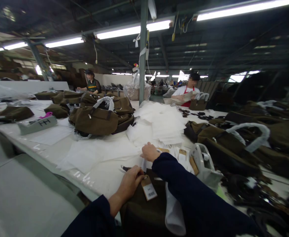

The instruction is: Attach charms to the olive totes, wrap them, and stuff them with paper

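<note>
A dark brown bag [139, 210] lies on the table right in front of me, with a tan hang tag [149, 188] bearing a white barcode label on top of it. My left hand [131, 183] is closed, its thumb and fingertips pinching the upper end of the tag. Further forward, above the bag's far side, my right hand [150, 152] is closed too. A whitish strip shows just below it, but what its fingers grip is hidden. White wrapping [175, 210] hangs over the bag beneath my right sleeve.
Stacked white sheets [161, 123] lie ahead. Brown bags with wrapped handles stand at left [95, 118] and right [220, 144]. A grey-white dispenser [204, 164] sits beside loose tags [182, 154]. A post [143, 52] rises behind the table. Two co-workers [92, 85] [190, 89] work beyond.
</note>
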`<state>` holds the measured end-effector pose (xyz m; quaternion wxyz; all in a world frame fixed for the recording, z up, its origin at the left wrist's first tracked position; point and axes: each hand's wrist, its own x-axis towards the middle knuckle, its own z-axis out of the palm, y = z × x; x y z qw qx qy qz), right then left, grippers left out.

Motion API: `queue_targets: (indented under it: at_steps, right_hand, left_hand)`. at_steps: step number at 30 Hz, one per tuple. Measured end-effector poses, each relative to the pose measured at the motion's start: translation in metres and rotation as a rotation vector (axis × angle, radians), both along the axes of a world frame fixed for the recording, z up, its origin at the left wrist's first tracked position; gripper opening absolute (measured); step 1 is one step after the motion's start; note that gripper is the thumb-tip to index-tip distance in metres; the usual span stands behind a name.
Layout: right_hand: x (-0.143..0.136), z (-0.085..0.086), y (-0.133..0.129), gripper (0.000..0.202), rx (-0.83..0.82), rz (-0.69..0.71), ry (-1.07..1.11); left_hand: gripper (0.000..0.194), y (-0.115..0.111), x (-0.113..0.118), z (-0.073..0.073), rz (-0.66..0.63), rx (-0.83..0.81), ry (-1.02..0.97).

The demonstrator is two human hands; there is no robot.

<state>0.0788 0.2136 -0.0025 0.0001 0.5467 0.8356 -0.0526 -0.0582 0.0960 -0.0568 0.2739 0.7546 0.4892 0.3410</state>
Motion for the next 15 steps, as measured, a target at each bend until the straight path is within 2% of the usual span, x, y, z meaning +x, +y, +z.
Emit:
queue_targets:
  at_steps: [3, 7, 11, 15]
  right_hand:
    - [-0.007, -0.008, 0.007, 0.026, -0.011, -0.032, -0.061]
    - [-0.009, -0.011, 0.012, 0.025, -0.022, -0.053, 0.007]
    - [-0.004, 0.000, 0.003, 0.012, -0.024, -0.040, 0.232]
    - [0.004, 0.014, -0.031, 0.022, -0.055, -0.002, 0.582]
  left_hand:
    - [0.007, 0.001, 0.000, -0.002, -0.004, 0.012, 0.016]
    - [0.008, 0.001, 0.000, -0.005, -0.007, 0.021, 0.021]
    - [0.006, 0.000, 0.000, -0.001, 0.016, -0.025, -0.063]
    - [0.013, 0.004, -0.006, 0.011, 0.037, -0.110, -0.213]
